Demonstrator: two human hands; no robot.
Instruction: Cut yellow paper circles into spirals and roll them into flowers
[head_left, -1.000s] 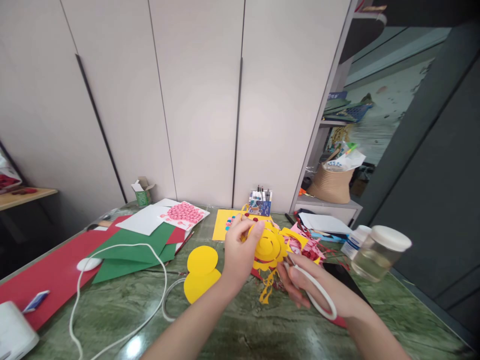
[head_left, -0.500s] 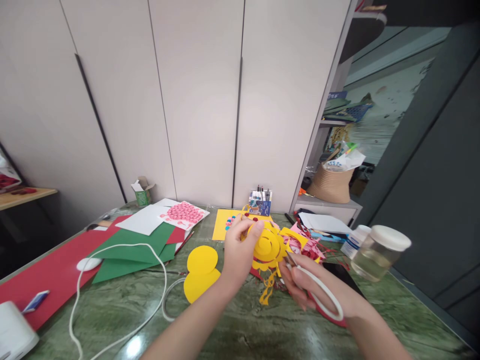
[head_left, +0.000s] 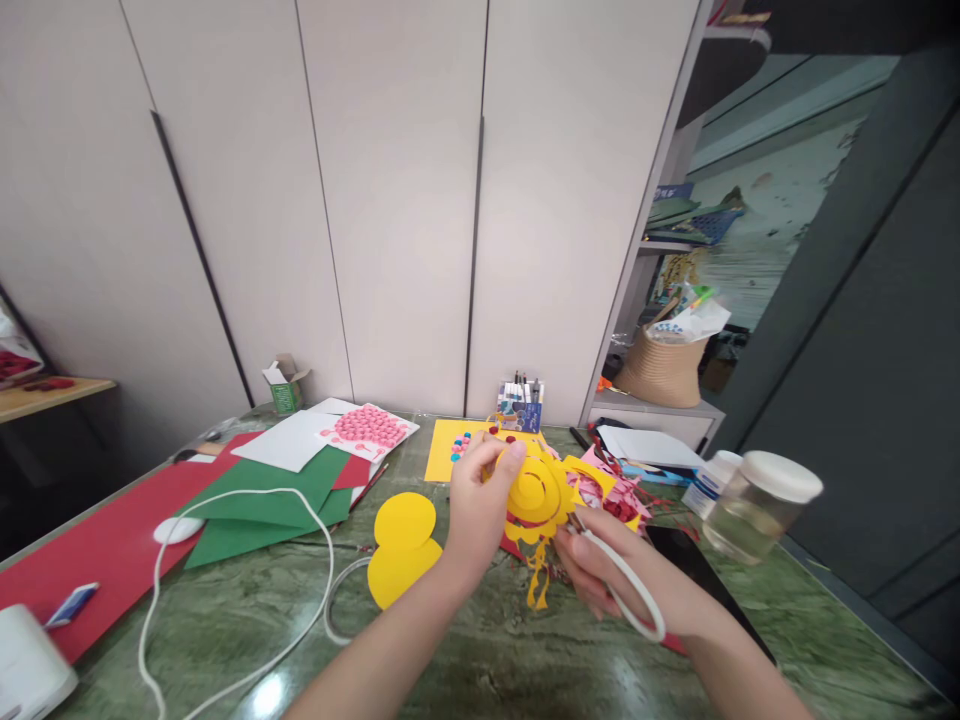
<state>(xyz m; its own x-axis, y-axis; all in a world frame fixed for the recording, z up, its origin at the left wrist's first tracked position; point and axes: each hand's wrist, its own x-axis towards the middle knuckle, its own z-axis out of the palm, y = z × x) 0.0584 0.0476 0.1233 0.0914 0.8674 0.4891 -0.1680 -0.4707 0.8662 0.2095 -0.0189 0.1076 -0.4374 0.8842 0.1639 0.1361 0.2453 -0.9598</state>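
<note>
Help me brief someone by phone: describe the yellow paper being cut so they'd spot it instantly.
Start at the middle of the green marble table, where two hands meet. The left hand pinches the yellow paper while the right hand holds white-handled scissors at its edge. Unlike the flat yellow discs lying left of it, it is spiral-cut, with a wavy strip dangling.

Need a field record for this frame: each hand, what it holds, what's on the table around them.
left hand: fingers pinch a yellow spiral-cut paper piece, held up off the table
right hand: grips white-handled scissors, blade tips by the paper's lower edge
surface: green marble table
near hands: two yellow paper circles, overlapping; pile of pink and red paper scraps
left side: green paper sheets lying over a long red paper sheet
right side: clear glass jar with white lid
</note>
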